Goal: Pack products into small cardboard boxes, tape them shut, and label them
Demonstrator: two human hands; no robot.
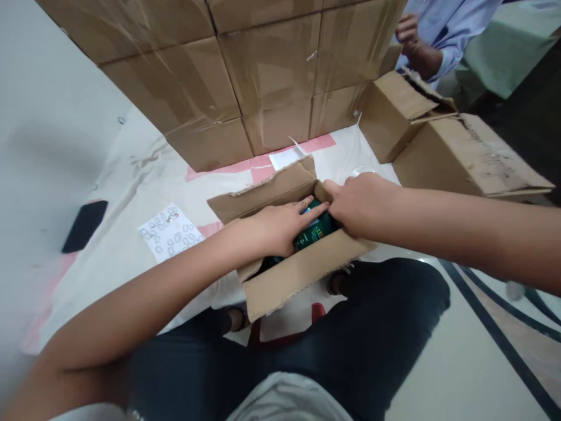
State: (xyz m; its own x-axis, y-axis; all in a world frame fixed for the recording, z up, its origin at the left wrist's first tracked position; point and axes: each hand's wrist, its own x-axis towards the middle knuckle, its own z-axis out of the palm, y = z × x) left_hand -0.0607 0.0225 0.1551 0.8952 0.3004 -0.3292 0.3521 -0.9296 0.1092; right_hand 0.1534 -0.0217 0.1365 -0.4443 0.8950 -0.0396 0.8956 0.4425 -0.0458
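Note:
An opened cardboard box (302, 275) stands in front of my knees with its long flaps spread outward. Inside lies a dark green package (318, 231) with printed lettering. My left hand (280, 228) reaches into the box, its fingers stretched over the green package, and its thumb side is partly hidden. At the box's right end, my right hand (362, 202) is closed over the short wall, with fingertips beside the package. What else the box contains is mostly covered by my hands and the flaps.
A stack of taped cartons (276, 70) rises just beyond the box. More open cartons (438, 146) stand at right, near another person's hand (409, 35). On the sheet at left are a marked paper (170, 234) and a black phone-like object (85, 226).

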